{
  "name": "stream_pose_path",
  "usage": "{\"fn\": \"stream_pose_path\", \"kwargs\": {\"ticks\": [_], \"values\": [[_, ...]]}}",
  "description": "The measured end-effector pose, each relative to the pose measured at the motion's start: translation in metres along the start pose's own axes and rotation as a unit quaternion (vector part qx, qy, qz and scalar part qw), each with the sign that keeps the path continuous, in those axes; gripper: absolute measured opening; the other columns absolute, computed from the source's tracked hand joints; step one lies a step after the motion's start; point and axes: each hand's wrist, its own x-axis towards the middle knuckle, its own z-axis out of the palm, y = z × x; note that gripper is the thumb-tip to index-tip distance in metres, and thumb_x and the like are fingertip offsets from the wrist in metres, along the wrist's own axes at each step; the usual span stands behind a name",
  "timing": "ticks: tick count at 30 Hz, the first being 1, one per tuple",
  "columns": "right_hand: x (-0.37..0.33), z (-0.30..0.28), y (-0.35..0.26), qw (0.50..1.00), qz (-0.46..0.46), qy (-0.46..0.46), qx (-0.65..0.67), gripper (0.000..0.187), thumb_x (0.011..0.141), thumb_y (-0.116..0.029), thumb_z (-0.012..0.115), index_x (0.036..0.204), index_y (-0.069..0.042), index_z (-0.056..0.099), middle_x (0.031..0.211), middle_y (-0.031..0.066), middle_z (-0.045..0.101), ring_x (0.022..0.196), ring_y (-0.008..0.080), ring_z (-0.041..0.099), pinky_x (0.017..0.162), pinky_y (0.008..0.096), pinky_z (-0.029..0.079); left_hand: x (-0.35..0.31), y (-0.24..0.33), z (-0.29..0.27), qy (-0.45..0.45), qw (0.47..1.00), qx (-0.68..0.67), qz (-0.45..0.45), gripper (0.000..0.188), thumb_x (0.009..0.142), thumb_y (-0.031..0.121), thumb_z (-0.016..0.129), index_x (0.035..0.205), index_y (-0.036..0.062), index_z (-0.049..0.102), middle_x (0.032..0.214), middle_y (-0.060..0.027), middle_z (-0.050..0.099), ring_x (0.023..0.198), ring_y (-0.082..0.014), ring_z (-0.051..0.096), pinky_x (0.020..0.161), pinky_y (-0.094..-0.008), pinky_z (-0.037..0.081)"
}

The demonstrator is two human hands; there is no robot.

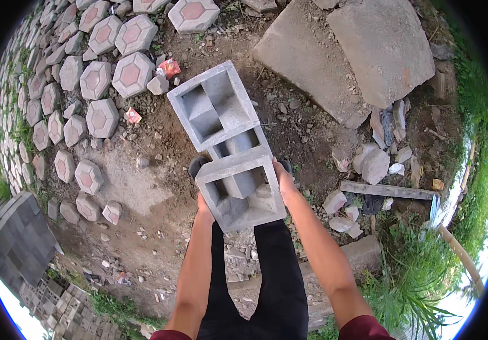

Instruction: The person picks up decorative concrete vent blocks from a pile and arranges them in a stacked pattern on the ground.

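Note:
Between my two hands is a grey hollow concrete block (234, 162), its square frame open toward me with slanted inner walls. My left hand (204, 207) grips its left side; most of the fingers are hidden behind the block. On the opposite side my right hand (283, 177) is closed against the edge, fingers partly out of sight. Just beyond stands a similar hollow block (245, 129), tilted in view. Part of another block (262, 139) shows between these two. Whether the held block touches them I cannot tell.
Hexagonal pavers (102, 118) with reddish centres lie at the left on dirt. Large broken concrete slabs (317, 62) are at the far right. Rubble, a wooden plank (388, 190) and a low concrete edge (363, 255) lie to the right. Stacked grey blocks (14, 238) stand lower left.

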Motion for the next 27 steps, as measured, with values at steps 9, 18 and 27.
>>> {"fn": "stream_pose_path", "kwargs": {"ticks": [9,18,27], "values": [[0.061,-0.004,-0.027,0.999,0.029,-0.032,-0.025,0.064,0.09,-0.054,0.044,0.135,-0.009,0.04,0.126,0.0104,0.05,0.111,0.0209,0.047,0.094,0.0342,0.037,0.05,-0.002,0.004,0.074,0.996,0.038,0.031,0.05,0.095,0.035,0.037,0.134,0.005,0.039,0.132,-0.0088,0.047,0.12,-0.0241,0.046,0.102,-0.0383,0.036],[0.104,-0.007,-0.03,0.997,0.037,-0.05,-0.046,0.069,0.089,-0.057,0.042,0.132,-0.003,0.045,0.132,0.0136,0.046,0.12,0.0228,0.043,0.101,0.0337,0.031,0.081,0.002,-0.004,0.083,0.995,0.028,0.038,0.049,0.094,0.037,0.04,0.132,0.006,0.041,0.129,-0.0092,0.05,0.117,-0.0236,0.049,0.101,-0.0368,0.038],[0.101,-0.002,-0.045,0.994,0.069,-0.009,-0.085,0.068,0.089,-0.057,0.045,0.122,0.001,0.054,0.123,0.0135,0.054,0.111,0.0217,0.05,0.095,0.0329,0.037,0.099,-0.009,-0.02,0.088,0.995,0.02,0.052,0.05,0.094,0.037,0.04,0.132,0.005,0.041,0.128,-0.0086,0.05,0.118,-0.0223,0.048,0.101,-0.0369,0.037]]}}
